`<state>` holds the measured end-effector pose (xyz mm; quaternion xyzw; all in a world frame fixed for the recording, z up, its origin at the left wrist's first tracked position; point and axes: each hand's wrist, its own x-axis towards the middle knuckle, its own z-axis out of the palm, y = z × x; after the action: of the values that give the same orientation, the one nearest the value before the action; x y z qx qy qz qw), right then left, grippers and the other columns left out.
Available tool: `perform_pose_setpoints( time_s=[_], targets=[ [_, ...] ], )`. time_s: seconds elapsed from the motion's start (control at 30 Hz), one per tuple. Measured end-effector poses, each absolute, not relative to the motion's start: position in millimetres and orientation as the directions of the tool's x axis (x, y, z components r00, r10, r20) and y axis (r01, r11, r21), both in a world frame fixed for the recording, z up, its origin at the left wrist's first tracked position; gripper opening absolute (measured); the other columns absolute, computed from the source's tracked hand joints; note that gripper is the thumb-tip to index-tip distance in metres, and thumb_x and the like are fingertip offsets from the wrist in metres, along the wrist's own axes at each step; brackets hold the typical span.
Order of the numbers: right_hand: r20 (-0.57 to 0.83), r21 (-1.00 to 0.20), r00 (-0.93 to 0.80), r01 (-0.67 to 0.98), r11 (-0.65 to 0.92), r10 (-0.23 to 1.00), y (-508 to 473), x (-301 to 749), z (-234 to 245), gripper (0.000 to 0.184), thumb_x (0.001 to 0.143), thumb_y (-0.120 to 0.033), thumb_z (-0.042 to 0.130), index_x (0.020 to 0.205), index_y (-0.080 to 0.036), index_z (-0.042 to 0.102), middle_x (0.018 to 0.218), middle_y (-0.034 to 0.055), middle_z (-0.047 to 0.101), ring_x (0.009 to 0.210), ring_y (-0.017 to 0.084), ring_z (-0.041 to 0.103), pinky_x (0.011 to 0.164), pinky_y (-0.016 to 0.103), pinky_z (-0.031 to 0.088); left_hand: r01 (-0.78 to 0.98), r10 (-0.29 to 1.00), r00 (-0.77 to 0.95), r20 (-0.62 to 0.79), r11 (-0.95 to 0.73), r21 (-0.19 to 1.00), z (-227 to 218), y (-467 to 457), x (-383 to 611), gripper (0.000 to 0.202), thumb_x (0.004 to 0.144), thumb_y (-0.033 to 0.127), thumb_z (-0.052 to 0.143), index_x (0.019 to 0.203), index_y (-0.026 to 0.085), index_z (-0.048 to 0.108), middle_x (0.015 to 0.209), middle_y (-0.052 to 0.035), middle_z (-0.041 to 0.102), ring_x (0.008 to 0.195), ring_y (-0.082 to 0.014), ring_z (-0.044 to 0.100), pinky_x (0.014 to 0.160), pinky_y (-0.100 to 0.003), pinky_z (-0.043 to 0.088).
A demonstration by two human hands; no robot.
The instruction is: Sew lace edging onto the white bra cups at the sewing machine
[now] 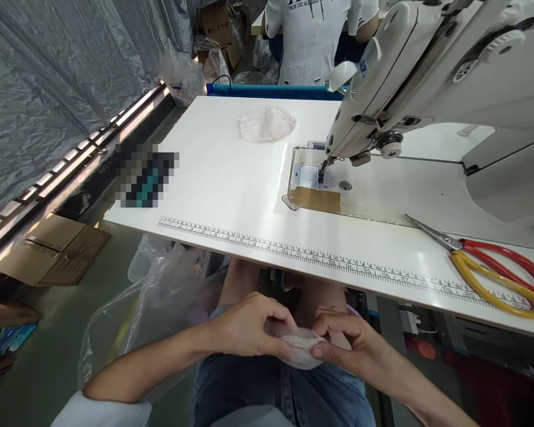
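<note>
Over my lap, a small white piece of fabric (303,350) is held between both hands, curved like a shallow cup, with a textured strip along its upper part. My left hand (258,326) pinches its left side between thumb and fingers. On the other side, my right hand (345,338) grips the fabric's right edge, thumb in front and fingers behind. Both hands are below the front edge of the white sewing table (222,184). A pale, rounded fabric piece (267,124) with loose threads lies flat near the table's back.
A white sewing machine (396,89) stands on the right, its presser foot (321,173) over the needle plate. Scissors (485,261) with red and yellow handles lie at the front right. Plastic bags (160,296) and a cardboard box (56,249) are at left. Another person (309,41) sits beyond.
</note>
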<state>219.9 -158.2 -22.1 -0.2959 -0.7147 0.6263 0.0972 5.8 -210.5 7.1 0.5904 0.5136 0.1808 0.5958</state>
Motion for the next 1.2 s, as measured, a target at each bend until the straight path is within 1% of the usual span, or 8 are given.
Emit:
perform_pose_setpoints(
  time_s=[0.13, 0.27, 0.4, 0.53, 0.67, 0.87, 1.03, 1.2],
  targets=[
    [-0.244, -0.967, -0.802, 0.245, -0.072, 0.546, -160.7, 223.7, -26.8, 0.030, 0.080, -0.047, 0.063, 0.069, -0.019, 0.061, 0.074, 0.0005, 0.053, 0.069, 0.015, 0.052, 0.062, 0.026, 0.041, 0.404, 0.822, 0.416, -0.390, 0.217, 0.888, 5.5, -212.1, 3.2, 0.029, 0.064, 0.038, 0.077, 0.080, 0.014, 0.071, 0.072, 0.0036, 0.051, 0.067, -0.0093, 0.048, 0.056, -0.018, 0.031],
    [-0.247, -0.968, -0.800, 0.231, -0.099, 0.547, -163.7, 228.0, -31.1, 0.024, 0.081, -0.041, 0.064, 0.072, -0.019, 0.063, 0.080, 0.0017, 0.055, 0.075, 0.016, 0.054, 0.068, 0.026, 0.042, 0.385, 0.818, 0.422, -0.390, 0.228, 0.894, 3.1, -214.5, 4.8, 0.030, 0.062, 0.040, 0.079, 0.072, 0.014, 0.069, 0.066, 0.0053, 0.046, 0.061, -0.0071, 0.043, 0.052, -0.018, 0.027],
    [-0.268, -0.963, -0.789, 0.238, -0.126, 0.552, -165.9, 230.6, -31.6, 0.024, 0.081, -0.042, 0.064, 0.073, -0.020, 0.063, 0.081, 0.0025, 0.056, 0.077, 0.018, 0.054, 0.069, 0.028, 0.043, 0.333, 0.823, 0.403, -0.400, 0.274, 0.902, 1.8, -215.7, 6.2, 0.030, 0.065, 0.042, 0.077, 0.074, 0.015, 0.072, 0.074, 0.0022, 0.052, 0.067, -0.0088, 0.049, 0.056, -0.018, 0.034],
    [-0.273, -0.962, -0.793, 0.218, -0.164, 0.546, -167.7, 230.0, -30.6, 0.020, 0.081, -0.038, 0.065, 0.074, -0.020, 0.064, 0.080, 0.0022, 0.056, 0.077, 0.018, 0.054, 0.067, 0.027, 0.042, 0.270, 0.820, 0.430, -0.378, 0.283, 0.920, 1.7, -215.5, 5.3, 0.029, 0.064, 0.041, 0.078, 0.077, 0.015, 0.074, 0.088, -0.0025, 0.063, 0.080, -0.0134, 0.057, 0.069, -0.020, 0.041],
    [-0.241, -0.971, -0.803, 0.205, -0.127, 0.545, -168.8, 226.2, -31.2, 0.021, 0.083, -0.038, 0.063, 0.073, -0.020, 0.063, 0.079, 0.0019, 0.055, 0.075, 0.017, 0.054, 0.066, 0.027, 0.039, 0.277, 0.792, 0.449, -0.413, 0.317, 0.907, -0.8, -215.4, 7.6, 0.037, 0.067, 0.042, 0.075, 0.090, 0.013, 0.074, 0.075, -0.0035, 0.066, 0.074, -0.0156, 0.059, 0.064, -0.020, 0.041],
    [-0.228, -0.970, -0.817, 0.239, -0.049, 0.529, -168.6, 223.9, -31.2, 0.024, 0.085, -0.039, 0.060, 0.074, -0.019, 0.063, 0.076, 0.0014, 0.055, 0.071, 0.016, 0.052, 0.063, 0.026, 0.037, 0.300, 0.812, 0.388, -0.436, 0.336, 0.893, -7.2, -214.8, 13.9, 0.027, 0.068, 0.035, 0.075, 0.080, 0.012, 0.076, 0.060, -0.0005, 0.062, 0.061, -0.0112, 0.054, 0.056, -0.018, 0.037],
    [-0.245, -0.962, -0.818, 0.271, -0.027, 0.521, -167.6, 223.2, -26.9, 0.020, 0.085, -0.039, 0.061, 0.079, -0.020, 0.061, 0.076, 0.0010, 0.057, 0.072, 0.016, 0.053, 0.064, 0.025, 0.038, 0.265, 0.781, 0.394, -0.484, 0.408, 0.874, -6.5, -213.9, 11.0, 0.021, 0.068, 0.030, 0.074, 0.078, 0.011, 0.076, 0.063, -0.0018, 0.065, 0.062, -0.0118, 0.055, 0.058, -0.018, 0.039],
    [-0.243, -0.960, -0.811, 0.281, -0.011, 0.532, -168.5, 221.6, -25.2, 0.024, 0.086, -0.041, 0.059, 0.075, -0.019, 0.061, 0.074, 0.0009, 0.057, 0.069, 0.015, 0.053, 0.062, 0.025, 0.037, 0.282, 0.775, 0.402, -0.487, 0.401, 0.871, -7.1, -214.6, 7.2, 0.024, 0.069, 0.031, 0.073, 0.080, 0.010, 0.075, 0.068, -0.0031, 0.066, 0.067, -0.0134, 0.057, 0.061, -0.019, 0.040]
  ],
)
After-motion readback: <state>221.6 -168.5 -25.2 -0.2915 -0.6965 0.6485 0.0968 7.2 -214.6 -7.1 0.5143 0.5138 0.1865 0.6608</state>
